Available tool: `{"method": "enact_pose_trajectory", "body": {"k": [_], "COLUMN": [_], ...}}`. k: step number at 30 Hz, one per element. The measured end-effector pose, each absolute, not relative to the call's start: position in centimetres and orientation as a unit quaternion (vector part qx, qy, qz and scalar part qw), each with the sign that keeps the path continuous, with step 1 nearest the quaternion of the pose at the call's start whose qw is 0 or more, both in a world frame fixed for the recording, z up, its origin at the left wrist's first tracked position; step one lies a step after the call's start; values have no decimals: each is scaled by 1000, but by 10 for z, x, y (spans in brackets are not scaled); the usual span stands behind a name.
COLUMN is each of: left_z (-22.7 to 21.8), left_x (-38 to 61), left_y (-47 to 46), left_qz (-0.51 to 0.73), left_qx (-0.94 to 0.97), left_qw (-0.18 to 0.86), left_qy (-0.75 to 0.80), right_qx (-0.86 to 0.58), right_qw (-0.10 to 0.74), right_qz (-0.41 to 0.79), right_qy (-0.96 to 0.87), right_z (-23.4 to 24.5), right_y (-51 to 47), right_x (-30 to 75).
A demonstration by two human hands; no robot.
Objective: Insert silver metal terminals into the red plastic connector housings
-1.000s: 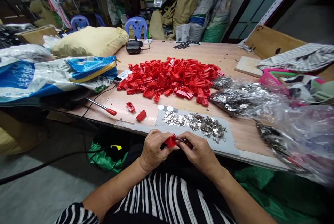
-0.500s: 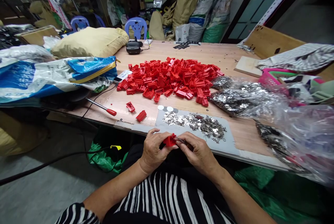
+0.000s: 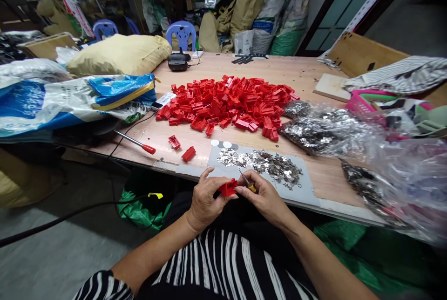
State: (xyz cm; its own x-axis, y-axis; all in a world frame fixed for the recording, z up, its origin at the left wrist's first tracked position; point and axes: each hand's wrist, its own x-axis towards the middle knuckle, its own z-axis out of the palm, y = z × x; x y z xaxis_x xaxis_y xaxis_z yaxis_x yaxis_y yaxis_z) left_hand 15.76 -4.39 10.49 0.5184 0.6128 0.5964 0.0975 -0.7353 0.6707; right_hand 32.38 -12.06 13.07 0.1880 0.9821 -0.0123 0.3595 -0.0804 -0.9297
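My left hand [image 3: 208,199] is closed around a small red plastic housing [image 3: 228,187] above my lap, at the table's front edge; its index finger is raised. In my right hand [image 3: 262,194] is a small screwdriver with a yellow handle [image 3: 252,187], its thin shaft pointing up and away to the left. The right thumb and fingertips meet the right side of the housing; whether they pinch a small part there is hidden. Small metal pieces [image 3: 233,159] lie on a grey mat [image 3: 306,192] just beyond my hands. Two more red housings [image 3: 189,153] rest to the left of the mat.
A large heap of red housings [image 3: 226,102] covers the table's middle. Clear plastic bags of metal pieces [image 3: 314,134] lie at the right. A red-tipped lever [image 3: 148,149] sticks out at the left edge, near blue-and-white sacks [image 3: 70,99]. A black cable [image 3: 70,218] crosses at lower left.
The screwdriver has swung from pointing at the red housing to pointing up and away, showing its yellow handle. My left hand still holds the housing in nearly the same place.
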Motion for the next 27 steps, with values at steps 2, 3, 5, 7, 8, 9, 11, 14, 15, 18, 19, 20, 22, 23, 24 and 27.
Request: {"method": "enact_pose_trajectory", "body": {"k": [2,3,5,7,8,9,11,14,15,18,19,20,22,23,24,27], "left_z": [104,103,102,102,102,102,101,101,100,98,97,96,94,92,91,88], "left_x": [157,157,157,157,157,157,156,154,154,153,153,152,152,152,152,152], "left_y": [-43,-43,-44,-45,-46,-47,-48,-50,-50,-50,-50,-49,-47,-46,-45,-42], "left_qz": [448,450,450,446,443,440,429,410,406,397,396,394,389,384,379,378], "left_qx": [821,824,831,837,839,840,841,843,842,835,830,824,807,794,779,721], "left_qw": [300,298,285,275,274,277,288,307,314,345,359,375,418,446,477,558], "left_qy": [188,175,158,157,158,159,162,164,165,163,162,159,153,150,147,163], "right_qx": [-618,-609,-595,-587,-585,-583,-573,-548,-541,-531,-526,-519,-494,-479,-464,-443], "right_qw": [446,449,452,459,463,466,467,459,456,459,462,467,481,488,494,497], "right_qz": [402,422,456,476,484,493,513,558,572,600,607,615,637,651,664,686], "right_qy": [-507,-499,-484,-467,-457,-448,-436,-423,-415,-384,-376,-367,-346,-331,-315,-293], "right_z": [129,129,127,125,125,124,123,122,122,119,118,116,113,112,111,112], "right_y": [-119,-118,-119,-120,-121,-122,-125,-131,-132,-137,-138,-139,-140,-139,-139,-132], "right_x": [323,323,324,324,324,324,324,324,324,324,324,323,321,319,317,314]}}
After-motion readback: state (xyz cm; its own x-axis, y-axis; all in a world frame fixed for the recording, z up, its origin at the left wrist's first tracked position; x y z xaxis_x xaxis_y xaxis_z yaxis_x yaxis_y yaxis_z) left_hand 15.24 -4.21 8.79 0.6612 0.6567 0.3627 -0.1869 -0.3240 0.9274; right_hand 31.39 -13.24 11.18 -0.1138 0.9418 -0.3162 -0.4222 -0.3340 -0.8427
